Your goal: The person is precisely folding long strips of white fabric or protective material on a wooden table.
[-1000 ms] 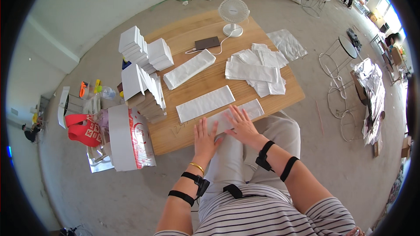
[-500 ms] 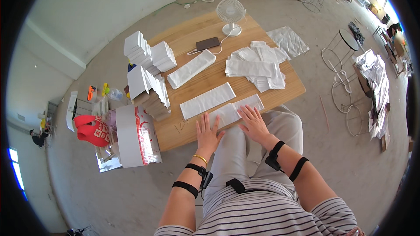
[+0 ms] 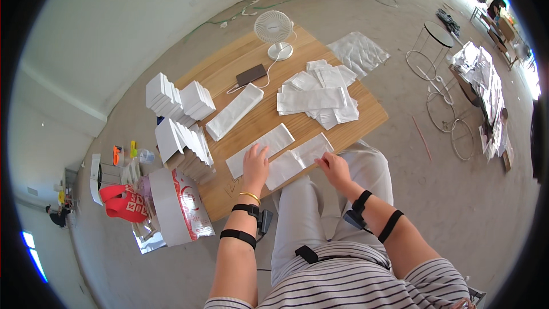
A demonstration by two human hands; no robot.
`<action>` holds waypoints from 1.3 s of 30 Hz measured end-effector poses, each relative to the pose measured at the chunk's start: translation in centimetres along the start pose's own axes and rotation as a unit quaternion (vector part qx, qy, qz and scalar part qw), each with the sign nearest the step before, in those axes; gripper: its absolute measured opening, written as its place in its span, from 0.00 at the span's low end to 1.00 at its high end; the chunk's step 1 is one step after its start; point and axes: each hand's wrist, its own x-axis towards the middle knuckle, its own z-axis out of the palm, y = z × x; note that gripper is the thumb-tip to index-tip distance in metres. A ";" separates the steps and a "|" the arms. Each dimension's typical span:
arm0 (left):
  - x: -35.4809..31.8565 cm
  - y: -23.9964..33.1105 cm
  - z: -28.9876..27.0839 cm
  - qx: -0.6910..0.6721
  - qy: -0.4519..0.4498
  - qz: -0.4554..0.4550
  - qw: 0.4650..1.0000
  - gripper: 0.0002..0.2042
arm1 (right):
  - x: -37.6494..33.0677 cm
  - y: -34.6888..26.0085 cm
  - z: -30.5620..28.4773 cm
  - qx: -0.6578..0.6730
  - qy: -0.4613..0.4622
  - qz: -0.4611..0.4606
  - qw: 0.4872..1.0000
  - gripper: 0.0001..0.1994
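Note:
Near the table's front edge lies a folded white strip, thin like film or paper, with a shinier flap at its right part. My right hand has its fingers drawn together at the strip's right front edge, apparently pinching it. My left hand, fingers apart, rests at the strip's left end and reaches over a second flat white strip just beyond. A third, thicker folded strip lies further back on the left. Back right of my hands is a loose pile of similar white strips.
White box stacks stand at the wooden table's left edge. Further back are a white fan and a dark power bank with a cable. An open carton sits left below; a round stool stands right.
My right hand has gone from lying flat on the strip to closed fingers at its front edge. My left hand has moved further over the strips. The view has shifted.

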 end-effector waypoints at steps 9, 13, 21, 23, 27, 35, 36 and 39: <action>2.1 -0.5 -0.2 0.024 0.003 0.062 0.998 0.14 | 0.5 1.5 0.3 0.017 -0.038 0.063 0.997 0.30; 2.5 -0.6 -0.9 -0.006 0.004 0.055 0.998 0.08 | 0.3 1.6 0.4 0.024 -0.064 0.072 0.995 0.30; 2.2 -0.7 -1.3 -0.002 -0.017 0.049 0.999 0.04 | 0.2 2.0 -1.3 0.096 -0.078 0.072 0.990 0.19; 2.1 -0.8 -1.3 -0.007 -0.022 0.049 0.999 0.04 | 0.2 2.2 -1.4 0.101 -0.081 0.071 0.989 0.18; 1.9 -1.1 -2.0 -0.039 -0.033 0.053 0.997 0.05 | 0.5 1.8 -1.6 0.086 -0.095 0.053 0.990 0.17; 2.7 -1.2 -4.2 -0.126 -0.020 -0.040 0.991 0.08 | 1.4 -0.2 -1.3 0.077 -0.088 0.004 0.993 0.16; 2.8 -1.3 -4.7 -0.136 -0.003 -0.040 0.990 0.09 | 1.5 -0.8 -1.3 0.077 -0.096 -0.002 0.992 0.15; 3.0 -0.7 -6.7 -0.146 0.019 -0.036 0.988 0.09 | 2.3 -1.7 -0.1 0.127 -0.127 0.010 0.984 0.16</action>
